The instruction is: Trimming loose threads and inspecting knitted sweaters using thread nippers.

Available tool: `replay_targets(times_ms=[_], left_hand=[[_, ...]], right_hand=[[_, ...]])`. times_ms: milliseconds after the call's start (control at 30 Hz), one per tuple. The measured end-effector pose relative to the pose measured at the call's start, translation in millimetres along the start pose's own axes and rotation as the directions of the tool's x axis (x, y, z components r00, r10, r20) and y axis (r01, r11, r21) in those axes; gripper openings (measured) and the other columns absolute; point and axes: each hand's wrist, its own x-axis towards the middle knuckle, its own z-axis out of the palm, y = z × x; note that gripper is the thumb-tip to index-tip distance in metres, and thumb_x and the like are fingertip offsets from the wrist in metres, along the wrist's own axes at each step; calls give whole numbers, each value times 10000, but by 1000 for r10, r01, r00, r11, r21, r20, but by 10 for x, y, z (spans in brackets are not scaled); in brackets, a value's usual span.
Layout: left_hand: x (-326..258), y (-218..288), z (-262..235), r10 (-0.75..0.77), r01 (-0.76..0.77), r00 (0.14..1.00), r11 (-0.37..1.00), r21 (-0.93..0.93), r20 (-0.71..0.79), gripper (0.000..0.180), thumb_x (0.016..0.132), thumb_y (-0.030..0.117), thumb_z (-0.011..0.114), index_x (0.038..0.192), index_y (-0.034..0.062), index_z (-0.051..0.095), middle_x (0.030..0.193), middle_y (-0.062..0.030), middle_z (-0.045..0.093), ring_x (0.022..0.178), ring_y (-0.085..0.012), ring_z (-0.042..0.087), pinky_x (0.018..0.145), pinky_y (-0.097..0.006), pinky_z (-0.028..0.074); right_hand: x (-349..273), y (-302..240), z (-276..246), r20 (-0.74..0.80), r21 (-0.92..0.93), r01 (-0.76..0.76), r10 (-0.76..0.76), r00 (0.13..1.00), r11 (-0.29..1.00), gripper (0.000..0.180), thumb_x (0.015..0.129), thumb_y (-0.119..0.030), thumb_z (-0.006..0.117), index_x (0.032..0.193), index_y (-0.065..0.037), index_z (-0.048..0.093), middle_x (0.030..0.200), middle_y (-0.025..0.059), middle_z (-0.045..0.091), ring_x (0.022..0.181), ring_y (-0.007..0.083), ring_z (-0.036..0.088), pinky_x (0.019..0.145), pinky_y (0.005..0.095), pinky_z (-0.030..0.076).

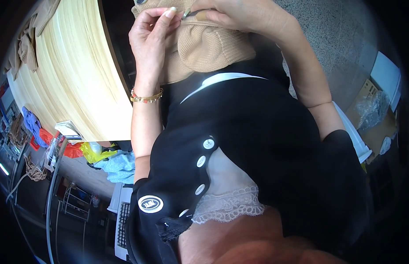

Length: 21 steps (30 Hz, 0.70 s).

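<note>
A tan ribbed knit garment [217, 46] lies bunched over my lap, at the top of the view. My left hand [152, 35], with a bracelet at its wrist, is closed in a pinch near the garment's upper edge. What sits between its thumb and fingers is too small to make out. From the right, my right hand [233, 14] reaches across the knit with its fingers closed around a small slim dark tool [194, 13]. The tool's pale tip points at my left fingertips. Its kind cannot be told, and the upper frame edge cuts off part of the right hand.
A light wood-grain table [76, 57] stands close on my left, with more tan knit pieces [27, 52] at its far side. Below its near end are a yellow plastic bag [96, 154] and light blue cloth [118, 166]. Cardboard [363, 103] and clear plastic [374, 110] lie right.
</note>
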Motion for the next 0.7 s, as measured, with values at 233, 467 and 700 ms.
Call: replay_targets(times_ms=[233, 467, 700], left_hand=[[-79, -36, -143, -233, 226, 972, 939, 260, -3, 419, 1012, 409, 597, 828, 43, 681, 626, 11, 602, 536, -45, 576, 502, -169, 413], [39, -87, -13, -414, 412, 909, 910, 49, 51, 357, 925, 401, 723, 882, 52, 660, 719, 18, 622, 558, -22, 551, 502, -148, 407], [6, -183, 88, -317, 316, 948, 932, -176, 24, 247, 836, 103, 829, 977, 26, 642, 807, 30, 624, 664, -20, 566, 669, -138, 476]], right_hand=[[-241, 112, 54, -34, -11, 114, -114, 993, 993, 280, 796, -179, 726, 1048, -58, 729, 1036, 126, 703, 1051, 314, 640, 1024, 412, 439], [-536, 105, 303, 52, 51, 16, -19, 998, 999, 378, 830, -116, 732, 1207, -117, 714, 995, 62, 692, 824, 187, 658, 732, 289, 529], [-610, 167, 364, -12, 240, -47, 52, 999, 970, 350, 821, -146, 718, 1168, -103, 724, 907, 81, 675, 804, 228, 661, 710, 336, 550]])
